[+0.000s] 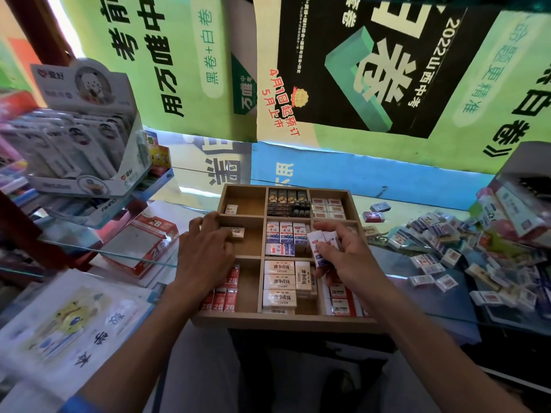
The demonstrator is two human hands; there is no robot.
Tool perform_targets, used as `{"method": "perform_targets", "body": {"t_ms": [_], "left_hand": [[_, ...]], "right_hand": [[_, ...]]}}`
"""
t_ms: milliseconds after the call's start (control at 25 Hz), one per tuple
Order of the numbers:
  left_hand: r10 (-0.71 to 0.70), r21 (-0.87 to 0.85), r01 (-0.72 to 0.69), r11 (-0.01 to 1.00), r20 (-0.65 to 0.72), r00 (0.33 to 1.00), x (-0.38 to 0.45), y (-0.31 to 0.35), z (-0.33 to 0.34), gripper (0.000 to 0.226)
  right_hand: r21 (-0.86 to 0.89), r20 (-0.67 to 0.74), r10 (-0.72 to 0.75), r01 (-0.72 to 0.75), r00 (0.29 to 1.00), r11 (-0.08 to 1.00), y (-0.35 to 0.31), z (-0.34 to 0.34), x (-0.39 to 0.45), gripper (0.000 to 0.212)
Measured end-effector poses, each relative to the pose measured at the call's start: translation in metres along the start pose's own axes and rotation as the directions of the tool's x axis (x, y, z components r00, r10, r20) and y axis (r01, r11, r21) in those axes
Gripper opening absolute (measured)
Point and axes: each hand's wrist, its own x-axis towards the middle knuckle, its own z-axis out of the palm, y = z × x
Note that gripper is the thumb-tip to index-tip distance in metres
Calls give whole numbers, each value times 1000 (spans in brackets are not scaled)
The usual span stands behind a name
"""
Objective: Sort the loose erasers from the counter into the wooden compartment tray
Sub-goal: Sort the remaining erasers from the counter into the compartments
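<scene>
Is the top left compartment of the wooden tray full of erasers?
No, the top left compartment of the wooden tray holds only a single small eraser, with bare wood around it.

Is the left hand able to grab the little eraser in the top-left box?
Probably yes. The left hand lies over the compartment just below, and nothing covers that eraser in the wooden tray.

Site: stationery shop | evidence: glass counter (417, 263), exam-book posters (372, 70) behind, pen display boxes (83, 129) at left (retail packs), heaped loose erasers (447, 248)
</scene>
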Motion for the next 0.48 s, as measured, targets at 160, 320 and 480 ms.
{"method": "perform_targets", "body": {"t_ms": [160,320,480], "left_hand": [[-39,-52,37,998,-37,999,-1,1,2,19],[-68,-154,59,986,-52,996,-3,2,1,28],[-77,-229,79,970,18,997,-1,1,3,47]], "right_hand": [[14,13,3,-3,1000,1000,1,-1,-1,31],[35,36,-4,3,999,999,0,2,0,31],[1,106,-11,11,994,1000,-18,12,10,16]]}}
